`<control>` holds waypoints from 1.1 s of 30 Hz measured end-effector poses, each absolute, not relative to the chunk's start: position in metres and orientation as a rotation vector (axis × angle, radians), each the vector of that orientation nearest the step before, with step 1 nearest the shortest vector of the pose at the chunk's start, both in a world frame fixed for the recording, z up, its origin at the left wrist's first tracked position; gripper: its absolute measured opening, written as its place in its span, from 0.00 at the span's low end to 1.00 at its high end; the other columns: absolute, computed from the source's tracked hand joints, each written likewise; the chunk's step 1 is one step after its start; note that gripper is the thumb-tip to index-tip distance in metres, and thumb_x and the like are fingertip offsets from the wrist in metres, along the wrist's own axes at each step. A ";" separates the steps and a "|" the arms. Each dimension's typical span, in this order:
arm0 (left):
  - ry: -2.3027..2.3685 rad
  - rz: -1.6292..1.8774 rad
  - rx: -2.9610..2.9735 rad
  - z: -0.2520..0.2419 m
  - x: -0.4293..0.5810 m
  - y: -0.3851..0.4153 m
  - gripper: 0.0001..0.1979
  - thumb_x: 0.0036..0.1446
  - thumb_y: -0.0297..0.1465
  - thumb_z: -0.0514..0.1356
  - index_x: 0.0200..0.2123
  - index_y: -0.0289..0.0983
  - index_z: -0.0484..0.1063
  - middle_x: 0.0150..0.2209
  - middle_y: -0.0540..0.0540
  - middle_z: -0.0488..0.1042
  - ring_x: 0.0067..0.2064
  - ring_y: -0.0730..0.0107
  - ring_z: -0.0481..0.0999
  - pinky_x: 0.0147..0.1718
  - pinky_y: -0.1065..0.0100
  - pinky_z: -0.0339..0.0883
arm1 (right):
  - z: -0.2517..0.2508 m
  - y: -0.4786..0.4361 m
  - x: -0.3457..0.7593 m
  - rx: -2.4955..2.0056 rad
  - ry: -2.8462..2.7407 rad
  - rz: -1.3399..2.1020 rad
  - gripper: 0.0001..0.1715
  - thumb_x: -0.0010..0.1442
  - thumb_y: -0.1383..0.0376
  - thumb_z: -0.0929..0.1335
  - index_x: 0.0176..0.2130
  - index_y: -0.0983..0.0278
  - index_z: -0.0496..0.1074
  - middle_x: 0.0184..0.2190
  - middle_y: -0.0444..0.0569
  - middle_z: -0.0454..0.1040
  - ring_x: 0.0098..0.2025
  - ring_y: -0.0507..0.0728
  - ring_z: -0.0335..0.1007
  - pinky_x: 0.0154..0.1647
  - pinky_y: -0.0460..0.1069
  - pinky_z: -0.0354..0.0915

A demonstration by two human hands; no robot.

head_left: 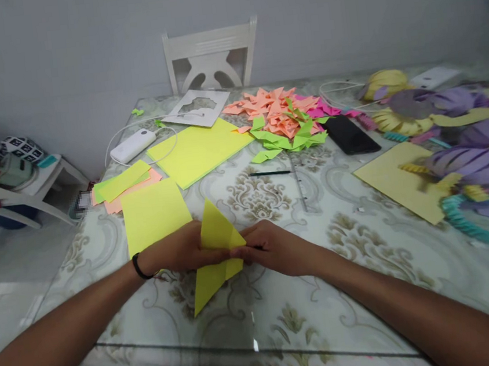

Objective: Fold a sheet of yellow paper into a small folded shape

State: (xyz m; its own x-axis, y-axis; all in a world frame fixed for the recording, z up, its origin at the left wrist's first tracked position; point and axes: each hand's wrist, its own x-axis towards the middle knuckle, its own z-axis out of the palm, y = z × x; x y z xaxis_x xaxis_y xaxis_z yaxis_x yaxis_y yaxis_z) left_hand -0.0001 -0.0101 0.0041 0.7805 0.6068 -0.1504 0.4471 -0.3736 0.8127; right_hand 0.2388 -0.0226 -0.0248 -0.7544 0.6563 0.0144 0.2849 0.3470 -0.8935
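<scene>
A folded yellow paper sheet (pixel 215 250) lies on the glass-topped patterned table (pixel 310 310) near its front edge, one flap raised and a point hanging toward me. My left hand (pixel 177 253) pinches its left side with fingers closed. My right hand (pixel 273 247) grips its right edge, fingers pressed on the fold. A black band circles my left wrist.
A flat yellow sheet (pixel 154 213) lies just behind my left hand, more yellow, green and orange sheets (pixel 199 148) beyond. A pen (pixel 270 173), clear ruler (pixel 300 189), phone (pixel 350 134), power bank (pixel 132 146), a pile of folded paper pieces (pixel 283 118) and purple paper craft (pixel 471 141) fill the rest. A white chair (pixel 211 55) stands at the far side.
</scene>
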 end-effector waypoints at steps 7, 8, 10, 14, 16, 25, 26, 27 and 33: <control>0.762 0.293 2.024 0.000 0.000 -0.010 0.15 0.66 0.41 0.61 0.47 0.37 0.80 0.43 0.44 0.83 0.40 0.64 0.81 0.36 0.70 0.74 | -0.025 -0.024 0.238 -0.892 -2.196 1.414 0.33 0.71 0.46 0.63 0.24 0.66 0.68 0.23 0.44 0.68 0.25 0.50 0.64 0.25 0.45 0.57; 0.760 0.300 2.024 0.000 0.000 -0.010 0.15 0.66 0.40 0.61 0.47 0.37 0.80 0.44 0.44 0.83 0.40 0.64 0.81 0.37 0.69 0.74 | -0.024 -0.024 0.237 -0.894 -2.191 1.407 0.33 0.71 0.46 0.63 0.23 0.66 0.67 0.23 0.44 0.69 0.24 0.49 0.65 0.26 0.45 0.57; 0.772 0.297 2.024 -0.001 0.000 -0.010 0.15 0.66 0.40 0.61 0.48 0.37 0.80 0.45 0.44 0.83 0.41 0.63 0.81 0.37 0.69 0.74 | -0.023 -0.024 0.237 -0.890 -2.193 1.385 0.34 0.71 0.47 0.63 0.22 0.66 0.66 0.22 0.44 0.68 0.24 0.49 0.64 0.26 0.45 0.57; 0.779 0.281 2.018 -0.001 -0.001 -0.010 0.16 0.66 0.41 0.61 0.49 0.37 0.80 0.46 0.43 0.83 0.42 0.62 0.81 0.38 0.69 0.74 | -0.022 -0.023 0.238 -0.890 -2.199 1.392 0.33 0.71 0.47 0.63 0.23 0.66 0.67 0.22 0.44 0.69 0.24 0.50 0.65 0.26 0.45 0.57; 0.765 0.272 2.025 -0.001 -0.001 -0.010 0.16 0.66 0.40 0.61 0.50 0.37 0.79 0.46 0.43 0.83 0.42 0.62 0.82 0.38 0.69 0.75 | -0.022 -0.023 0.238 -0.892 -2.198 1.411 0.33 0.71 0.47 0.63 0.25 0.66 0.69 0.23 0.45 0.71 0.26 0.50 0.67 0.26 0.45 0.58; 0.782 0.252 2.027 -0.002 -0.001 -0.009 0.15 0.65 0.40 0.61 0.48 0.37 0.79 0.46 0.44 0.83 0.42 0.63 0.81 0.38 0.69 0.74 | -0.021 -0.025 0.238 -0.902 -2.180 1.410 0.33 0.71 0.48 0.63 0.23 0.66 0.66 0.23 0.44 0.68 0.24 0.49 0.64 0.26 0.44 0.56; 0.786 0.246 2.028 -0.001 -0.001 -0.009 0.15 0.65 0.40 0.61 0.48 0.37 0.79 0.46 0.44 0.83 0.42 0.62 0.81 0.38 0.69 0.74 | -0.021 -0.025 0.238 -0.904 -2.175 1.417 0.33 0.71 0.48 0.63 0.23 0.66 0.66 0.23 0.44 0.68 0.25 0.49 0.64 0.26 0.44 0.57; 0.788 0.243 2.029 -0.001 -0.001 -0.009 0.15 0.65 0.40 0.61 0.48 0.37 0.79 0.46 0.44 0.83 0.42 0.62 0.81 0.38 0.69 0.74 | -0.021 -0.025 0.238 -0.902 -2.174 1.420 0.33 0.71 0.48 0.63 0.23 0.66 0.66 0.23 0.44 0.68 0.25 0.49 0.64 0.26 0.45 0.56; 0.762 0.271 2.032 0.000 0.000 -0.009 0.18 0.66 0.43 0.61 0.45 0.35 0.79 0.42 0.42 0.83 0.39 0.63 0.81 0.36 0.69 0.73 | -0.023 -0.023 0.238 -0.876 -2.237 1.394 0.33 0.70 0.46 0.64 0.23 0.66 0.65 0.23 0.43 0.65 0.25 0.50 0.61 0.25 0.46 0.53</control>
